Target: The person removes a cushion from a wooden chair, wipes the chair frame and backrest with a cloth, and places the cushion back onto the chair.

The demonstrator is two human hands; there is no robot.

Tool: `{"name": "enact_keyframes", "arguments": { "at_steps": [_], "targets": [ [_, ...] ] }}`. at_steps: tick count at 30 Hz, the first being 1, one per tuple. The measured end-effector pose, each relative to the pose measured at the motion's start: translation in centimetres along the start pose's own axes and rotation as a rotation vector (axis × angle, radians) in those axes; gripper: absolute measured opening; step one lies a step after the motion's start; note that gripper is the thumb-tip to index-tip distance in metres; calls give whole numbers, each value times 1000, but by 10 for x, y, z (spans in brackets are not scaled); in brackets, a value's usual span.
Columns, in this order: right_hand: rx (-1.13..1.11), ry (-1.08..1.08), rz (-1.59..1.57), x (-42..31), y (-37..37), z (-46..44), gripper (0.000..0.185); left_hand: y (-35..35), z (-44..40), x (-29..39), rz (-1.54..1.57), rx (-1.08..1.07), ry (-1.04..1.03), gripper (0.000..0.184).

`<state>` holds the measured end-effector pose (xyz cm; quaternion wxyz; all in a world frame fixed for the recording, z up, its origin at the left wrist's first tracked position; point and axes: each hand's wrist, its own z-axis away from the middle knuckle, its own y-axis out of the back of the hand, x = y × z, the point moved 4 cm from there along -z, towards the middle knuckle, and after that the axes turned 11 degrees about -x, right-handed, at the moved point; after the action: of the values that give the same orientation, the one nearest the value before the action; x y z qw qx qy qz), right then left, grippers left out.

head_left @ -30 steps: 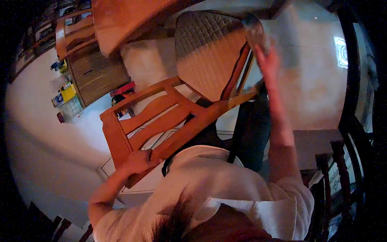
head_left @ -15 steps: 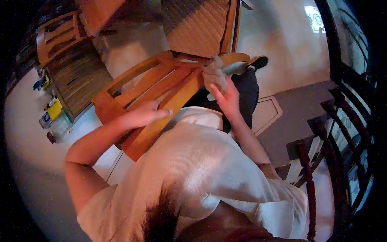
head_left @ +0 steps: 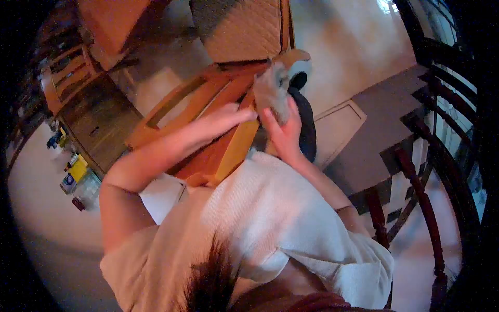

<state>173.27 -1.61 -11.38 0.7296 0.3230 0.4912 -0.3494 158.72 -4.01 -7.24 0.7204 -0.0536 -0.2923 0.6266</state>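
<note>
A wooden chair (head_left: 236,151) with a slatted back leans against my body, its quilted seat cushion (head_left: 241,31) beyond the backrest. My left hand (head_left: 234,117) lies over the top of the chair back near the side post, fingers partly blurred; whether they wrap round the wood is unclear. My right hand (head_left: 285,127) is closed on a crumpled greyish cloth (head_left: 272,91), which touches the upper part of the side post. Both hands are close together at the post.
Another wooden chair (head_left: 67,73) and a brown wooden cabinet (head_left: 104,122) are at the left, with bottles and a yellow pack (head_left: 78,167) beside them. An orange-brown table (head_left: 112,23) is at the top left. Dark stair balusters (head_left: 421,195) line the right.
My right hand with the cloth has come from the seat's far side to the back's side post. My left hand has moved along the chair back towards it. The view has shifted.
</note>
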Motion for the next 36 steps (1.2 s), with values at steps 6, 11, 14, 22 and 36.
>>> {"name": "enact_keyframes", "arguments": {
  "at_steps": [6,11,14,22,36],
  "targets": [
    [285,-45,-189,21,21,10,28,-22,-47,0,73,13,-84,49],
    [368,-271,-273,45,50,12,29,-57,-63,34,220,-96,-139,45],
    [478,-125,-638,60,68,6,29,-67,-104,34,254,-130,-147,43],
    [647,-153,-859,85,120,3,30,-106,-155,64,480,-204,-242,30],
    [925,46,-337,85,263,35,54,-140,-236,90,420,-272,-270,37]
  ]
}}
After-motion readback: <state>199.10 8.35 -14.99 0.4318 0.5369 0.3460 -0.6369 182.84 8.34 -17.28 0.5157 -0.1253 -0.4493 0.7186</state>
